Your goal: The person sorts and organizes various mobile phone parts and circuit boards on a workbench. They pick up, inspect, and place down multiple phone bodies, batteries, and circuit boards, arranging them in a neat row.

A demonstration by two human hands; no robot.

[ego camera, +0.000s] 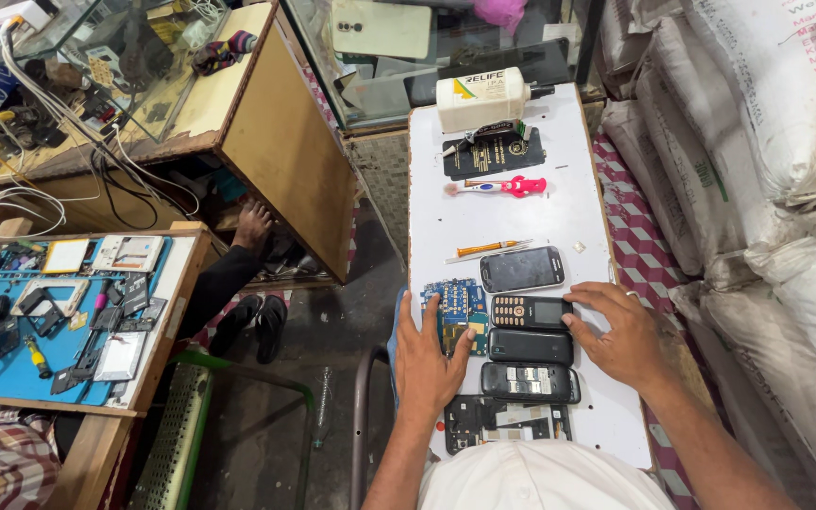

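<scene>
At the far end of the white surface [578, 161] stands a white plastic bottle [480, 97] lying on its side, with a black mat [493, 154] just in front of it. A pink-and-white toothbrush [498, 186] lies nearer, and an orange-handled screwdriver [488, 249] nearer again. Large white sacks [757, 123] are stacked along the right. To the left, a second bench carries a blue mat [21, 368] strewn with phone parts, and a pair of black sandals [252, 326] sits on the floor beside it.
</scene>
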